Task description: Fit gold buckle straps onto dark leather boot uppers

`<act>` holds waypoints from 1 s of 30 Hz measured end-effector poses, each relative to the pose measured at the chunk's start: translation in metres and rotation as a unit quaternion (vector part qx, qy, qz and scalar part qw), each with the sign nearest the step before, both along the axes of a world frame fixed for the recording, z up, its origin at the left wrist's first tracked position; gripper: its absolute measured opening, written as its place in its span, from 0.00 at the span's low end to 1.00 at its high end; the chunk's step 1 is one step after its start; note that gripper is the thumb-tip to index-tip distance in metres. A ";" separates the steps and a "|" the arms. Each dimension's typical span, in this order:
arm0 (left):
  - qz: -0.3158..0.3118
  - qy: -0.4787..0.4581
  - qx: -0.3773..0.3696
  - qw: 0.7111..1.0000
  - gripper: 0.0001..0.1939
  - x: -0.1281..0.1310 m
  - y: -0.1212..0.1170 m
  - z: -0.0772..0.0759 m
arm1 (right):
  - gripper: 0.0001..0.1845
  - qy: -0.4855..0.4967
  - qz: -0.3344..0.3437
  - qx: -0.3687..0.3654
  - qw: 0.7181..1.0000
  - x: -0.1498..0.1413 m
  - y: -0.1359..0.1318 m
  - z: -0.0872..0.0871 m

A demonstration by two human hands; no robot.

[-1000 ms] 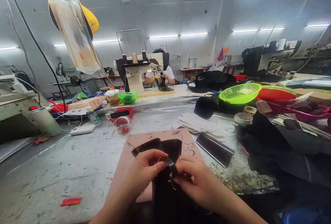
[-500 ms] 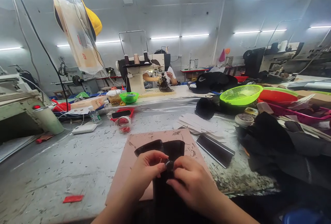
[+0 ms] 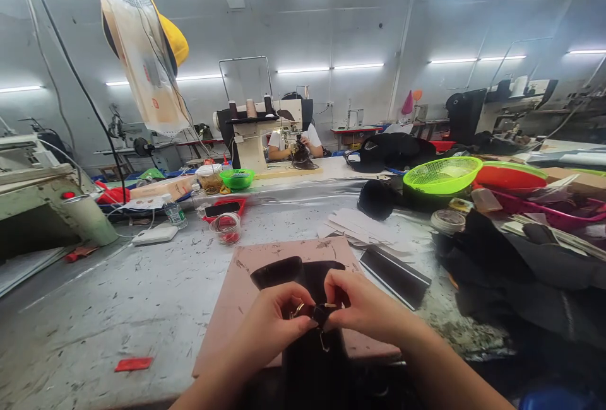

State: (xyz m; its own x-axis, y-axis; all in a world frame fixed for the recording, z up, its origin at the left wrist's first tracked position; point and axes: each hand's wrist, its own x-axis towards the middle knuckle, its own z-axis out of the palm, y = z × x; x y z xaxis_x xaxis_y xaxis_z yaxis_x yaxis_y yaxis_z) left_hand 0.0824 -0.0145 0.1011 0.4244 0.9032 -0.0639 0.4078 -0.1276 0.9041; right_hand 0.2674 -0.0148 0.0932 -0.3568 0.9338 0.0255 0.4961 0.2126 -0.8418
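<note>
A black leather piece (image 3: 310,347) lies on a pink cutting board (image 3: 239,287) at the near edge of the worktable. Both hands meet over it. My left hand (image 3: 277,318) is closed in a pinch on a narrow black strap (image 3: 320,314) that carries a small metal ring and clasp. My right hand (image 3: 362,306) pinches the same strap from the other side, fingers curled. The clasp dangles just below my fingers.
A black flat strip (image 3: 395,274) and white paper pieces (image 3: 362,224) lie right of the board. Green (image 3: 442,173) and red baskets, tape rolls and dark fabric crowd the right. A phone (image 3: 222,208), a bottle and a red tag (image 3: 133,364) lie left. A person sews at a far machine (image 3: 258,129).
My right hand has moved up from the lower right, level with the left. The strap, looped between my fingers a second ago, is now pinched flat with the metal clasp showing below.
</note>
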 end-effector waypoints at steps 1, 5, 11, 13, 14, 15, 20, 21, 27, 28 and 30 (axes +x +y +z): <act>-0.004 0.016 0.007 1.000 0.04 0.000 -0.001 0.000 | 0.10 0.042 0.027 -0.029 0.998 0.003 0.002 -0.001; -0.032 0.111 0.084 0.990 0.05 -0.002 -0.005 0.004 | 0.03 0.157 0.034 -0.060 0.985 0.006 0.007 -0.010; -0.147 0.224 0.195 0.944 0.11 0.006 -0.008 0.020 | 0.07 0.180 -0.035 -0.001 0.983 -0.008 0.002 -0.028; -0.159 0.244 0.203 0.935 0.10 0.011 -0.005 0.021 | 0.08 0.195 -0.066 0.024 0.978 -0.010 0.002 -0.034; -0.156 0.252 0.206 0.932 0.10 0.012 -0.003 0.020 | 0.09 0.209 -0.090 0.045 0.973 -0.011 0.001 -0.037; -0.148 0.259 0.209 0.931 0.09 0.014 0.000 0.019 | 0.10 0.222 -0.121 0.070 0.965 -0.010 0.001 -0.039; -0.113 0.253 0.196 0.941 0.07 0.011 0.006 0.012 | 0.10 0.239 -0.181 0.135 0.944 -0.003 -0.003 -0.041; -0.115 0.245 0.192 0.943 0.07 0.010 0.005 0.011 | 0.10 0.249 -0.140 0.114 0.951 -0.001 -0.004 -0.039; -0.097 0.218 0.192 0.952 0.08 0.002 0.001 0.006 | 0.15 0.325 0.152 0.011 0.933 0.009 0.001 -0.026; -0.098 0.210 0.192 0.954 0.08 0.001 0.001 0.006 | 0.13 0.309 0.158 0.013 0.938 0.009 0.002 -0.023; -0.105 0.196 0.192 0.956 0.08 0.001 0.002 0.005 | 0.09 0.238 0.148 0.037 0.959 0.009 0.001 -0.018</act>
State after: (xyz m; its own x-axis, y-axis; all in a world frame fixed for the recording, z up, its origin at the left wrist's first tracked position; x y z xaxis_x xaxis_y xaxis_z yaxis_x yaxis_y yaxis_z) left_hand 0.0831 -0.0124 0.1066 0.6104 0.7894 0.0653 0.6339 -0.5362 0.5574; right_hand 0.2761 -0.0136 0.0750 -0.5377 0.7823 0.3144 -0.0332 0.3530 -0.9350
